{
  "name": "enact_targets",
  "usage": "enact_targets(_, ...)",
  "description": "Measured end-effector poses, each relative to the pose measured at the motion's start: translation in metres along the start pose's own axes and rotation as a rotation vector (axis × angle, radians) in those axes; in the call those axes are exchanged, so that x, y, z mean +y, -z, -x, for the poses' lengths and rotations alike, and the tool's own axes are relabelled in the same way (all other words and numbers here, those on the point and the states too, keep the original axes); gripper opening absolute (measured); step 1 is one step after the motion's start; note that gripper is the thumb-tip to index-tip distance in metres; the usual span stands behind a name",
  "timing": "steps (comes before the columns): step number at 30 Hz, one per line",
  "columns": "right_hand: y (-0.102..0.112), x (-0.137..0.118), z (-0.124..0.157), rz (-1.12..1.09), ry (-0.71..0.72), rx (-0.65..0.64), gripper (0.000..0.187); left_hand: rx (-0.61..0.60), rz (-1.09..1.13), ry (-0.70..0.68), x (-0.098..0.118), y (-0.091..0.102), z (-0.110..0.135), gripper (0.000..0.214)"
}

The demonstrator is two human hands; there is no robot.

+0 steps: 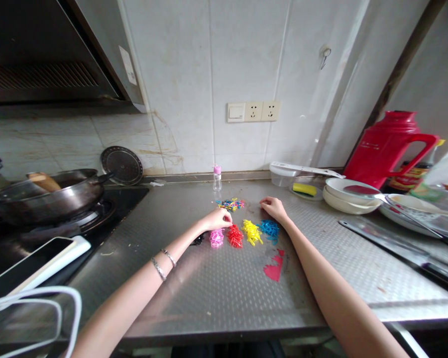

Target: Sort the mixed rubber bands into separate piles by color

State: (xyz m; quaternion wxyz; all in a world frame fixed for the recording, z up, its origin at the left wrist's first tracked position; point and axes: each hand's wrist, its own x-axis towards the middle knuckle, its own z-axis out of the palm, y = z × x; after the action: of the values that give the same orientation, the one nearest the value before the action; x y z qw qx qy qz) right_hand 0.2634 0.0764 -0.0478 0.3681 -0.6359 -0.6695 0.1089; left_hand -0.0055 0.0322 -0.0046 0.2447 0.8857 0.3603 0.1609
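Note:
My left hand (217, 219) is over the near side of the mixed pile, thumb and fingers pinched together just above the red rubber bands (235, 236). Anything in that pinch is too small to make out. My right hand (274, 208) rests above the blue rubber bands (270, 230), its fingers curled together; their contents are hidden. Between the hands lie yellow rubber bands (252, 232). Pink rubber bands (216, 238) sit below my left wrist, with black rubber bands (197, 240) partly covered by it. Farther back is a mixed-colour pile of bands (231, 204).
A small pink-capped bottle (217, 179) stands behind the piles. A torn red scrap (274, 266) lies nearer. On the right are bowls (349, 196), a knife (388, 243) and a red thermos (388, 146). Leftward are a pan (56, 191) on the stove and a phone (30, 266).

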Motion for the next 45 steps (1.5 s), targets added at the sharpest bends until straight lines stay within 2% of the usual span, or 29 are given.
enact_targets(4,0.000,-0.013,0.003,0.098,-0.010,-0.016,0.022,0.005,-0.006,-0.041,0.003,0.003,0.002,0.018)
enact_targets(7,-0.002,-0.025,0.006,0.165,0.007,-0.053,0.021,0.076,0.007,-0.035,-0.004,0.008,0.002,0.020)
enact_targets(13,-0.009,-0.042,0.010,0.219,0.124,-0.133,0.021,0.278,0.085,0.125,-0.045,0.019,0.004,0.025)
enact_targets(17,-0.016,-0.050,0.012,0.252,0.194,-0.132,0.019,0.353,0.121,0.229,-0.069,0.024,0.010,0.025)
enact_targets(20,-0.021,-0.054,0.013,0.281,0.230,-0.109,0.021,0.381,0.154,0.264,-0.079,0.026,0.015,0.026)
enact_targets(30,-0.029,-0.057,0.013,0.391,0.229,-0.117,0.023,0.424,0.145,0.296,-0.082,0.037,0.024,0.028)
enact_targets(37,-0.028,-0.064,0.014,0.479,0.139,-0.174,0.031,0.459,0.158,0.289,-0.090,0.036,0.023,0.028)
enact_targets(45,-0.030,-0.064,0.013,0.506,0.152,-0.162,0.034,0.477,0.172,0.266,-0.096,0.034,0.023,0.028)
